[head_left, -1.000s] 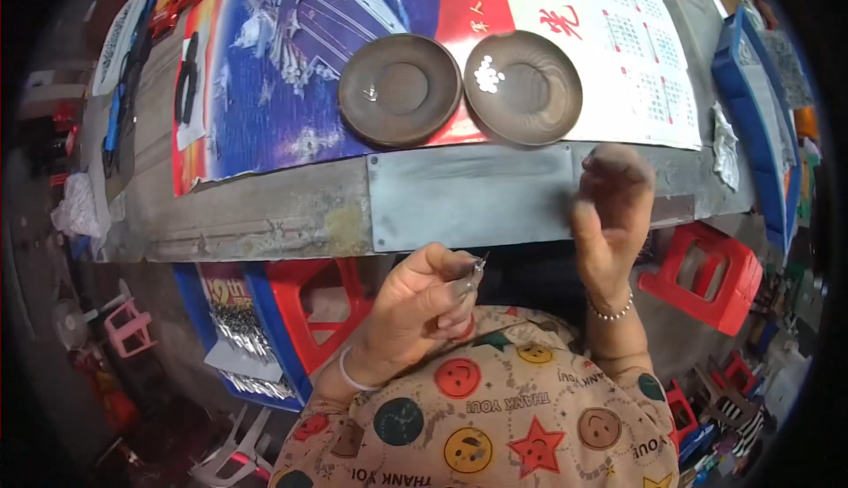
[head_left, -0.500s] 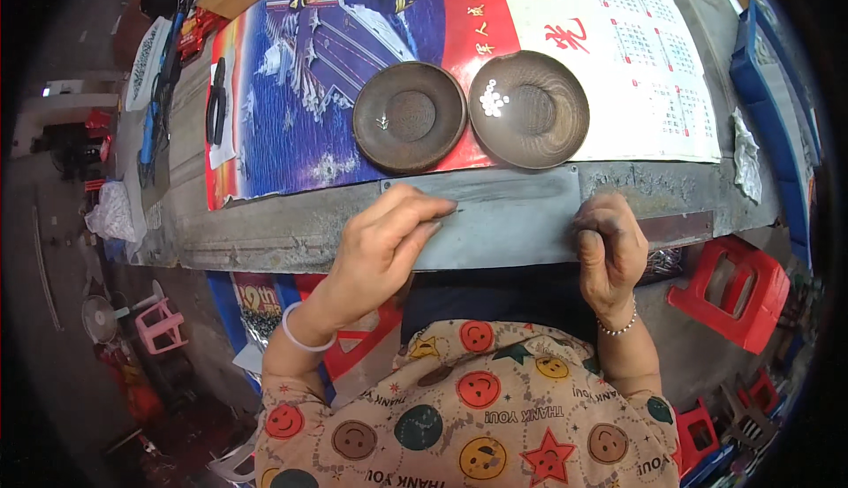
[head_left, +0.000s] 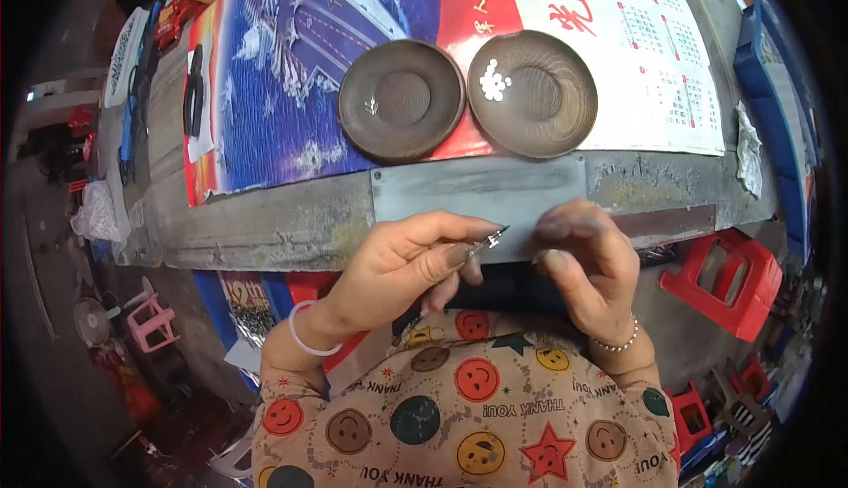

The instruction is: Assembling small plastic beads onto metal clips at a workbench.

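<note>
My left hand pinches a small shiny metal piece with a dark pointed tip between thumb and fingers, over the front edge of a grey metal plate. Just right of it is my right hand, its fingers curled and slightly blurred, with a gap between thumb and fingertips and nothing visible in it. Beyond the plate, two round brown dishes sit side by side. The left dish has a few tiny silvery slivers in it. Several small white round pieces lie in the right dish.
A calendar poster covers much of the worn bench. On its left edge lies a slim black tool. Crumpled white paper and a blue bin are at right. A red stool stands below the bench.
Both hands have drawn closer together and toward me. The metal piece now shows clearly in my left hand. The right hand's thumb and fingers have moved apart.
</note>
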Action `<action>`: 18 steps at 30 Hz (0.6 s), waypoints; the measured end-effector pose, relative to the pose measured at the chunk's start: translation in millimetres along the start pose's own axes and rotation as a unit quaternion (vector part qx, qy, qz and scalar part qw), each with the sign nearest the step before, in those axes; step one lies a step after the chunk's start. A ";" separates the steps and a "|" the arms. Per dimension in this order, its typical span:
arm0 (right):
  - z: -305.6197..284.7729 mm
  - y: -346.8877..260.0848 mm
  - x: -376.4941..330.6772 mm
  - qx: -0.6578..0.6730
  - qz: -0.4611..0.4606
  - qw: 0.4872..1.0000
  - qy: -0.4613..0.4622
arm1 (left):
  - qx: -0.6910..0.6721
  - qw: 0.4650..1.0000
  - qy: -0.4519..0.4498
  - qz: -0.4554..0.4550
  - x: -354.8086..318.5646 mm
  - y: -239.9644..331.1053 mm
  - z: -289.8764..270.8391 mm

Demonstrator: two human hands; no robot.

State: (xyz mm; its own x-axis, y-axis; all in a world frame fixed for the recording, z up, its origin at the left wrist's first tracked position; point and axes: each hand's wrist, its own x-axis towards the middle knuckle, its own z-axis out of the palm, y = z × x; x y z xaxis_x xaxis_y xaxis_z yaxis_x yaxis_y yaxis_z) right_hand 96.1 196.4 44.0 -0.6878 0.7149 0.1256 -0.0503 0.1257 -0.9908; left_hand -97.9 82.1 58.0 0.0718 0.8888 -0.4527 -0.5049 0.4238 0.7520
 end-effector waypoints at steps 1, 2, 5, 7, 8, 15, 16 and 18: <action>4.3 -4.5 1.1 0.044 0.063 0.997 -0.027 | -0.060 0.998 -0.024 -0.021 -4.2 -6.4 -0.4; 6.2 -2.6 2.7 0.048 0.063 0.995 -0.053 | -0.116 0.991 -0.049 -0.040 -8.2 -12.1 0.6; 12.7 1.0 3.2 0.091 0.085 0.987 -0.102 | -0.261 0.960 -0.051 -0.091 -19.7 -33.0 11.0; 15.8 -0.6 1.0 0.091 0.093 0.985 -0.113 | -0.290 0.950 -0.061 -0.095 -25.8 -39.2 11.9; 17.3 -1.6 -0.3 0.092 0.098 0.983 -0.122 | -0.307 0.945 -0.066 -0.093 -28.3 -43.8 11.3; 29.3 -1.5 -12.2 0.089 0.110 0.980 -0.138 | -0.355 0.926 -0.088 -0.090 -40.3 -60.2 12.3; 29.9 -0.7 -12.4 0.080 0.116 0.980 -0.141 | -0.355 0.926 -0.088 -0.090 -40.5 -62.2 12.5; 31.0 2.7 -13.2 0.070 0.121 0.980 -0.144 | -0.400 0.905 -0.104 -0.098 -38.5 -66.9 11.8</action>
State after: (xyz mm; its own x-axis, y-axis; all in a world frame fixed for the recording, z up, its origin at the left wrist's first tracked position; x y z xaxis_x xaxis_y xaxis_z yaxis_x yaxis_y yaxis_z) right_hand 82.7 166.0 38.1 -0.8668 0.4858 -0.1124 0.0534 -0.1337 -0.9896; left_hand -56.8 21.6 30.8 0.3460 0.8594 -0.3765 -0.9204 0.3887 0.0415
